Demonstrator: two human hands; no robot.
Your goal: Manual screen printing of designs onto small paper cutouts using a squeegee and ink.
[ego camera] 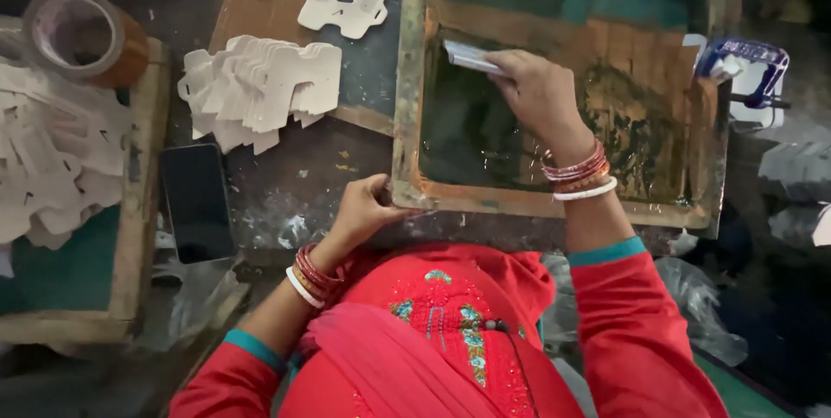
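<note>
- Two hands work at a wooden-framed printing screen with a dark green, ink-smeared mesh (407, 124), which lies on the dark, stained worktop (294, 193) in front of me.
- My right hand (541, 93) is closed over the top of a flat pale squeegee blade (467, 56), fingers curled around it, pressing it onto the mesh near the upper left of the frame.
- My left hand (363, 210) grips the near left corner of the frame, thumb on top and fingers tucked under the edge.
- Red and white bangles sit on both wrists; my sleeves are red with teal cuffs.
- Left of the frame, a fanned stack of white die-cut card pieces (260, 85) rests on the worktop, with more loose pieces on a brown cardboard sheet (268, 11) above it.
- Near my left hand, a black phone (197, 202) lies flat and face up.
- At the far left, a roll of brown packing tape (82, 37) stands on the rim of a wooden tray (143, 176) heaped with white card pieces.
</note>
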